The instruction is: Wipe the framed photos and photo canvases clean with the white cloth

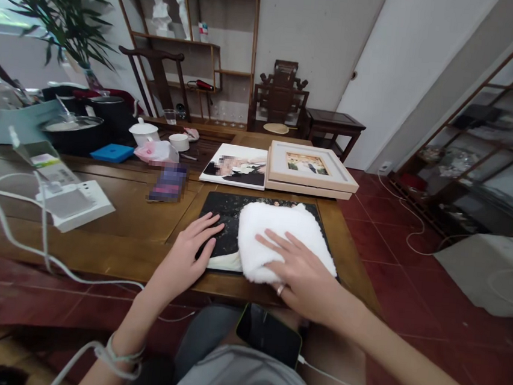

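Note:
A dark glossy photo panel [221, 246] lies flat on the wooden table before me, with pale specks and a whitish strip along its near edge. My left hand [194, 247] rests at the panel's left edge, fingers stretched over its surface, holding nothing. On the panel's right part sits a thick folded white towel [258, 220]. Spread fingers of my right hand [298, 269] lie flat on top of the towel, pressing it down. A ring shows at the towel's near edge, where part of that hand is hidden.
Behind the panel lie a white photo print [235, 178] and stacked picture frames [312, 183]. A white box [87, 206] with a cable [45, 220] stands left. Farther back are a blue block [113, 152], cups and pots. A phone [270, 336] rests on my lap.

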The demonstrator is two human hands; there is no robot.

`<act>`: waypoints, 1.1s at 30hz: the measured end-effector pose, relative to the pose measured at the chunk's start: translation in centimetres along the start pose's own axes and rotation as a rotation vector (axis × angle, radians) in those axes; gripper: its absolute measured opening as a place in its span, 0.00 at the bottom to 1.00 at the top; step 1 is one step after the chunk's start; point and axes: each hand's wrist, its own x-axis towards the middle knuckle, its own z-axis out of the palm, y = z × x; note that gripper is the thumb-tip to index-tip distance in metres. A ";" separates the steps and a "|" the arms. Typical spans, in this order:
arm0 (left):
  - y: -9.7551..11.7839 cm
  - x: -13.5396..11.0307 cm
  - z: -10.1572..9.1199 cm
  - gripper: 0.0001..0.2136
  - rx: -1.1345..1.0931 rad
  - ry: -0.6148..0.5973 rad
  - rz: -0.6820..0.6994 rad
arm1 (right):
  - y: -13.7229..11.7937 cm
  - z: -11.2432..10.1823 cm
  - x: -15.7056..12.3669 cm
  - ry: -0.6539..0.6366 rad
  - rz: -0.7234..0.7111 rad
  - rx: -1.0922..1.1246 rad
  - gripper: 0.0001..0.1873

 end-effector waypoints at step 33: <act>-0.2 -0.1 -0.1 0.15 -0.011 -0.019 -0.003 | 1.1 0.2 -2.2 0.006 -0.031 -0.031 0.19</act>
